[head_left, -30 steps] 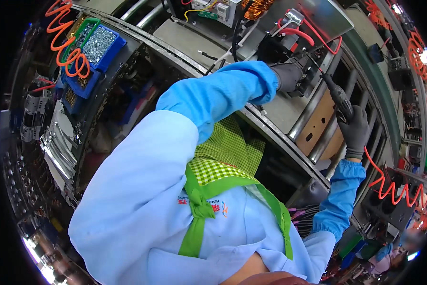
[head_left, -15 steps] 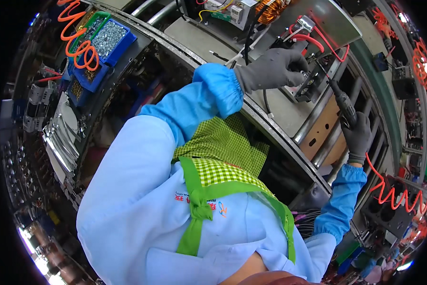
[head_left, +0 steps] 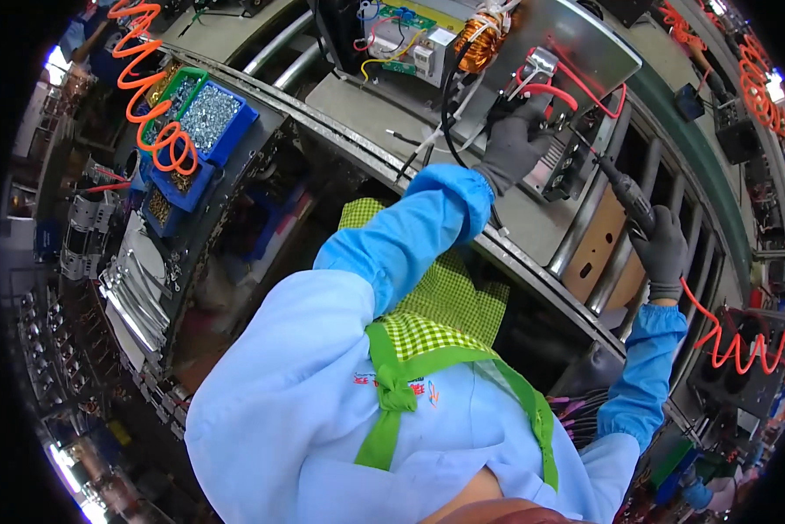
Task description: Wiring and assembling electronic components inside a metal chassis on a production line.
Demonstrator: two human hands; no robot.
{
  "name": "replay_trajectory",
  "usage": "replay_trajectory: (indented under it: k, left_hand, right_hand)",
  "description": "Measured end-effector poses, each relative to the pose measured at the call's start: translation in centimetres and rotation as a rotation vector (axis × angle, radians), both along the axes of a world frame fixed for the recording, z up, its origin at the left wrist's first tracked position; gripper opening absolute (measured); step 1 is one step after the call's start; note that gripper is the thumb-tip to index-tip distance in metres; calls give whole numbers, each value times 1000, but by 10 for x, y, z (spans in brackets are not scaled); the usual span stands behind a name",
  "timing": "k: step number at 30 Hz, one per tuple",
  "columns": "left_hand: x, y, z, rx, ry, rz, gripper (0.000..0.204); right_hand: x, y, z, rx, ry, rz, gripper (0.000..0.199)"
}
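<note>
My right hand (head_left: 661, 249), in a dark grey glove, grips a black power screwdriver (head_left: 630, 199) with its fingers wrapped round the body. The thin bit points up and left at the metal-cased electrical unit (head_left: 545, 166). My left hand (head_left: 516, 150), gloved alike, reaches over this unit below a thick red cable (head_left: 551, 90). Its fingers are bent close to the terminals; what they pinch, if anything, is too small to make out. Behind stands an upright metal panel (head_left: 576, 44). A copper-wound coil (head_left: 483, 44) is left of that panel.
At the left, blue bins (head_left: 209, 122) hold small metal fasteners, below an orange coiled hose (head_left: 139, 87). Flat metal strips (head_left: 135, 301) lie nearer me. A roller conveyor (head_left: 615, 262) runs beneath the unit's right side. A red coiled hose (head_left: 733, 349) hangs at the right.
My left hand has shifted closer to the red cable, its fingers now pointing up at the terminals. The right hand still holds the screwdriver at the unit. The whole view has shifted slightly.
</note>
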State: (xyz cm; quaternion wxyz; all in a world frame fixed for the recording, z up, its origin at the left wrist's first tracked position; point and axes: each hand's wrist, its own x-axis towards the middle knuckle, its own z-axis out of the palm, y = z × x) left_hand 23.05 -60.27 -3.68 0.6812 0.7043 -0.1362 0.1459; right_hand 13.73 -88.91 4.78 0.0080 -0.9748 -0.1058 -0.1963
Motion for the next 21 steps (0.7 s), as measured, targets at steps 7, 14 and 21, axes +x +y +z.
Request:
replay_trajectory:
  k: [7,14,21]
  left_hand:
    - [35,7,7,448,-368,125,25]
    - [37,16,29,529,-373,-36,25]
    - [33,18,41,639,-357,-85,30]
  right_hand:
    - [2,-1,-1,-5,-25,21,40]
    - [2,0,2,-7,5,13,40]
    - [-2,1,6,-10,8,9,41]
